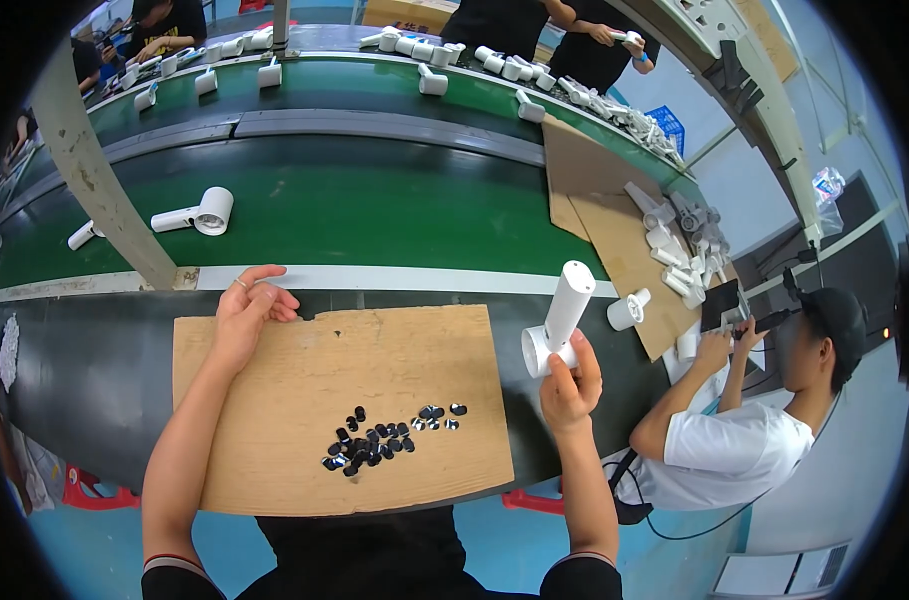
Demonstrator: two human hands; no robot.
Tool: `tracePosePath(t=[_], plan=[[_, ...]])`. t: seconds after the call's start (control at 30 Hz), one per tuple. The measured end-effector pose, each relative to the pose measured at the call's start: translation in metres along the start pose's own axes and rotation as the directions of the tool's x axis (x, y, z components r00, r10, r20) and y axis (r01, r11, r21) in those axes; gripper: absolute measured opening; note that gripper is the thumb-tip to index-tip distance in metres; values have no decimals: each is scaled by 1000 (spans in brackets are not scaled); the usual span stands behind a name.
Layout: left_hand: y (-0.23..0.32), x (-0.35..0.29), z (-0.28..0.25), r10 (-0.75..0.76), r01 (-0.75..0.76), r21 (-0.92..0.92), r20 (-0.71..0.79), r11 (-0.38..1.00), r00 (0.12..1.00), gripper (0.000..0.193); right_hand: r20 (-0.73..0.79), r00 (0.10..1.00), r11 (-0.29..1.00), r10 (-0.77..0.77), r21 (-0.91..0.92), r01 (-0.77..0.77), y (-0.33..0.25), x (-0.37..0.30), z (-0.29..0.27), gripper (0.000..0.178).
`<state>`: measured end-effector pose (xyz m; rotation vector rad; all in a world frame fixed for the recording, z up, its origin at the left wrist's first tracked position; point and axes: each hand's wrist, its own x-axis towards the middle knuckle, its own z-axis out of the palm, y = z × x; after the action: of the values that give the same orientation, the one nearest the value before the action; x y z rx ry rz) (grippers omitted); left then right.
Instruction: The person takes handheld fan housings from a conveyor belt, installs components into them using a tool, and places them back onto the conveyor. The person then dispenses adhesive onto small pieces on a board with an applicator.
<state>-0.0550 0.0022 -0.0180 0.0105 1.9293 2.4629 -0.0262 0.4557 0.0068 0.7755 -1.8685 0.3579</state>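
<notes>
My right hand [571, 388] grips a white handheld fan housing [568, 305] by its round, cup-like head, at the right of the cardboard sheet. Its tube handle points up and away. My left hand [257, 310] is above the far left edge of the cardboard sheet [264, 420], fingers loosely curled and apart, with nothing visible in it. Several small glossy black oval pieces [374, 445] lie scattered on the cardboard between my forearms.
Beyond a white rail runs a green conveyor belt [374, 220] carrying a white housing [212, 211]. A post [104, 170] rises at left. At right are another white part [628, 311], piled white and grey parts [679, 245] on cardboard, and a seated co-worker [744, 440]. Others work beyond.
</notes>
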Motion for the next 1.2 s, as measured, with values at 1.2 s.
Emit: tracePosePath(t=[1.2], plan=[[-6,-26,40,-80,117,-367,114,923,990,43,-23,439,382,898,-453,-805,160,-62,-18,77]])
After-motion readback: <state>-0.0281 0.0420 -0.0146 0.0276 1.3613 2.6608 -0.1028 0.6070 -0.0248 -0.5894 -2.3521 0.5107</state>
